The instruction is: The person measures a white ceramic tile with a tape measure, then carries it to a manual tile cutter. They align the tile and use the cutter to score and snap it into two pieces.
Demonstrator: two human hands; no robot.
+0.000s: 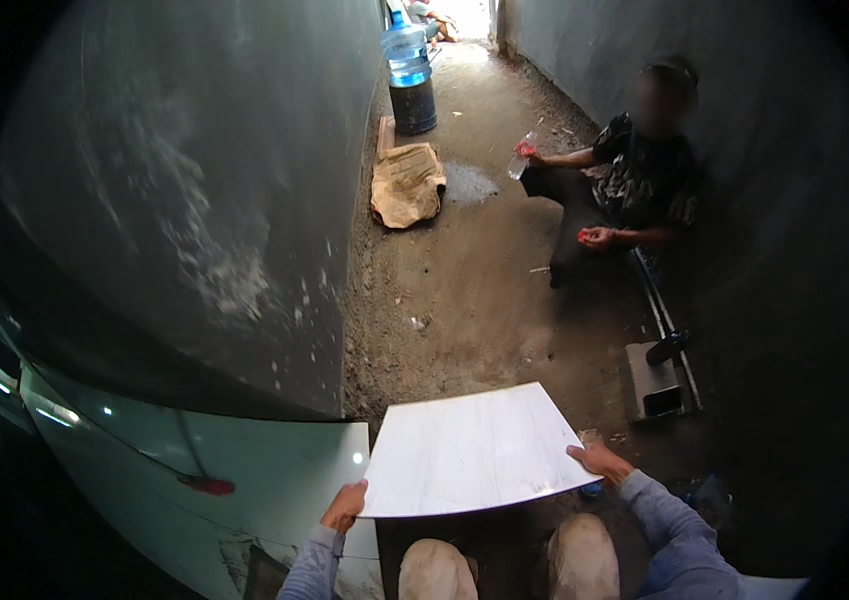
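Observation:
A large white tile (475, 450) with faint grey streaks is held across the front of my knees. My left hand (346, 506) grips its left edge near the lower corner. At the right edge my right hand (602, 463) holds it, thumb on top and the other fingers mostly hidden beneath. The tile is tilted, with its glossy face toward me. Below its near edge show my two knees in pale trousers (585, 560).
A person (645, 180) sits against the right wall with a plastic bottle (522, 160). By them lies a concrete block (651, 380) beside a tile cutter's rails. A torn paper bag (408, 185) and a water jug (406, 55) on a dark drum (413, 107) line the left wall.

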